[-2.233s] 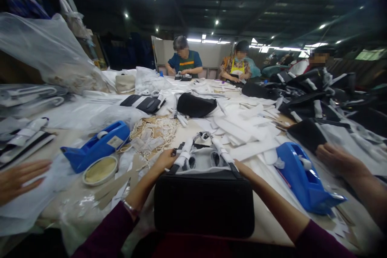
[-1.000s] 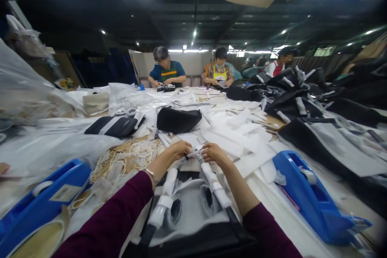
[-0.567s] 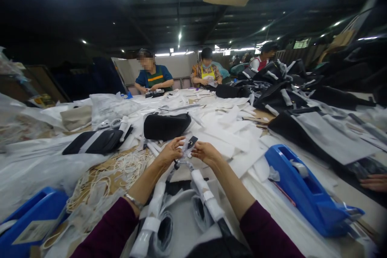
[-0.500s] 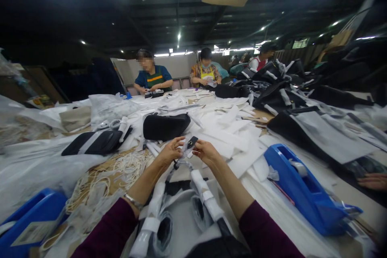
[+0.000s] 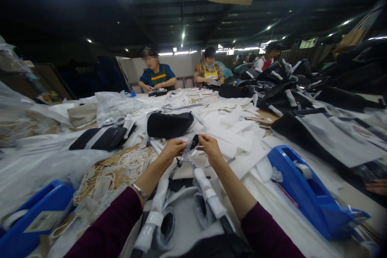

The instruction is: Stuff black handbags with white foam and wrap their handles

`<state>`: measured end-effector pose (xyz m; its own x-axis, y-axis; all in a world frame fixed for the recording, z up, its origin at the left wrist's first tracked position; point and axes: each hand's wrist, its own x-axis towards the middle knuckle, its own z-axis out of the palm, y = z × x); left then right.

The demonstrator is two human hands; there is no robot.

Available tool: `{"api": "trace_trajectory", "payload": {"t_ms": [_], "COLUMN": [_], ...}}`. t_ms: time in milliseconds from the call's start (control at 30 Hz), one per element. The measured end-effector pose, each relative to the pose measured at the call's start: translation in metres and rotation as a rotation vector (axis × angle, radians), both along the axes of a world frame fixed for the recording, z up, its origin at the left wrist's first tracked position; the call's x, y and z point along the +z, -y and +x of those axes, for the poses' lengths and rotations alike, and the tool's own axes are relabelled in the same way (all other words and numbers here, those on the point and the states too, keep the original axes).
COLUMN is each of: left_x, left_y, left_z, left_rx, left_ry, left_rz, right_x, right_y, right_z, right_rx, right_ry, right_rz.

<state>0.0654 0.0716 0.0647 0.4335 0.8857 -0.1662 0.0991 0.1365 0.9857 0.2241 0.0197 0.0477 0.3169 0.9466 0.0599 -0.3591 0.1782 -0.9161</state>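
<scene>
A small black tag (image 5: 195, 142) with a metal ring hangs above the paper litter, its edge pinched by my right hand (image 5: 208, 146). My left hand (image 5: 176, 148) is closed just left of the tag, fingertips at a clear plastic wrap (image 5: 186, 155) beneath it. Nearest me stands a black bag (image 5: 211, 246), its handles (image 5: 208, 193) covered in white foam and clear film. The plastic and a dark cord run from the handle tops up to my hands.
Blue tape dispensers stand at right (image 5: 311, 193) and left (image 5: 39, 217). A black pouch (image 5: 169, 125) lies ahead, a strapped black bag (image 5: 99, 138) left, pale strings (image 5: 130, 167) nearer. Black bags are heaped at right. People sit across the table; another person's hand (image 5: 376, 186) shows at right.
The black tag has tilted more upright, and my right hand has risen slightly with its fingers over the tag's top. The whole view has shifted a little.
</scene>
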Motion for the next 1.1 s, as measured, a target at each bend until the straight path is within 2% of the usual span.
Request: {"api": "trace_trajectory", "payload": {"t_ms": [367,800,900,1033,1100], "left_x": [0.004,0.005,0.004,0.002,0.001], "left_y": [-0.002,-0.001,-0.002,-0.006,-0.007], "left_z": [0.011,0.022,0.021,0.019,0.018], "left_rx": [0.004,0.007,0.030,0.062,0.064], "left_ry": [-0.047,0.010,0.032,0.064,0.081], "left_rz": [0.068,0.119,0.126,0.115,0.103], "right_x": [-0.001,-0.012,-0.012,-0.011,-0.012], "right_y": [0.002,-0.006,-0.007,-0.004,-0.002], "right_z": [0.000,0.000,0.004,0.008,0.008], "right_rx": [-0.085,-0.100,-0.035,0.167,0.219], "right_ry": [0.028,0.100,0.020,-0.054,-0.063], "right_rz": [-0.091,-0.079,-0.077,-0.090,-0.095]}}
